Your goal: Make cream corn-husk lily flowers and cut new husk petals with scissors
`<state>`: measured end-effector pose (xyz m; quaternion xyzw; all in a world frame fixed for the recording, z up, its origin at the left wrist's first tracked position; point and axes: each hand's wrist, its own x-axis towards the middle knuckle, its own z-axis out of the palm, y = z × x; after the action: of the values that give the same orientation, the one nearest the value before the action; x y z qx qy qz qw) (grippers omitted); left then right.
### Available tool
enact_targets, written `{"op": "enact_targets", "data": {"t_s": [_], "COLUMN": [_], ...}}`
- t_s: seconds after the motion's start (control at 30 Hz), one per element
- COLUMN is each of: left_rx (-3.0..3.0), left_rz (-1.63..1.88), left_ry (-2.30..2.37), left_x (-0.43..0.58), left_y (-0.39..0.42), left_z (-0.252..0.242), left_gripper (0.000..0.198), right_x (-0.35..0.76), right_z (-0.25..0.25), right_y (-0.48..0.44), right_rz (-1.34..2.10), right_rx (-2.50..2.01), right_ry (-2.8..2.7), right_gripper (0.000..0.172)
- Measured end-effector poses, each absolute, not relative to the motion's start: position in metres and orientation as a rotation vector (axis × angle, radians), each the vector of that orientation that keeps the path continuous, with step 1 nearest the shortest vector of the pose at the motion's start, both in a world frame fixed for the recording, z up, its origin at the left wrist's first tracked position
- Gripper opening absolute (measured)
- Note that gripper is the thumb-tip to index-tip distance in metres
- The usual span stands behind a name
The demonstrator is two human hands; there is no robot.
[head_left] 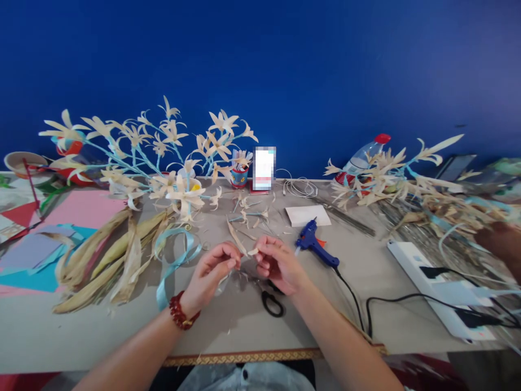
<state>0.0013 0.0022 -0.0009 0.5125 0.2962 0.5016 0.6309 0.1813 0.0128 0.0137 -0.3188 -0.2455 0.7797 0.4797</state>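
My right hand [280, 264] pinches a small pale strip of corn husk [253, 252] between thumb and forefinger. Close by on the left, my left hand [215, 270] has its thumb and fingertips pressed together; what they hold, if anything, is too small to make out. A red bead bracelet [183, 311] circles that wrist. Under and beside my right hand lie black-handled scissors [272, 304], partly hidden. A blue glue gun [316, 243] rests on the table to the right. Beyond my fingers are several small husk flower pieces [246, 215]. A light blue ribbon [167, 279] curls left of my left hand.
Dried corn husks [116, 252] and coloured paper [87, 209] cover the left side. Husk-flower branches [136, 155] stand behind. A phone [263, 169], a white card [308, 215] and thin wires [350, 218] lie farther back. A corded power strip [427, 282] sits right, near another person's hand [499, 244].
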Motion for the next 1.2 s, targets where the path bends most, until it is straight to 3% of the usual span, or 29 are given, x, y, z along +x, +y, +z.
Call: {"op": "enact_targets", "data": {"t_s": [0.3, 0.5, 0.83, 1.03, 1.2], "left_rx": [1.158, 1.078, 1.138, 1.137, 1.1], "left_rz": [1.071, 1.11, 0.959, 0.967, 0.988], "left_ry": [0.728, 0.704, 0.67, 0.594, 0.539], "left_x": [0.001, 0.002, -0.002, -0.001, -0.002], "left_y": [0.001, 0.002, 0.003, 0.002, 0.0], "left_z": [-0.007, -0.006, -0.004, -0.002, -0.001], "left_gripper": [0.007, 0.007, 0.007, 0.01, 0.014], "right_x": [0.172, 0.186, 0.178, 0.181, 0.189], "right_z": [0.006, 0.012, 0.013, 0.01, 0.011], "right_y": [0.008, 0.018, 0.005, 0.008, 0.015], "right_rz": [1.957, 1.701, 1.883, 1.956, 1.894], "right_rx": [-0.833, -0.904, -0.888, -0.838, -0.676], "right_ry": [-0.721, -0.642, -1.102, -0.98, -0.821], "right_gripper": [0.019, 0.017, 0.018, 0.007, 0.008]}}
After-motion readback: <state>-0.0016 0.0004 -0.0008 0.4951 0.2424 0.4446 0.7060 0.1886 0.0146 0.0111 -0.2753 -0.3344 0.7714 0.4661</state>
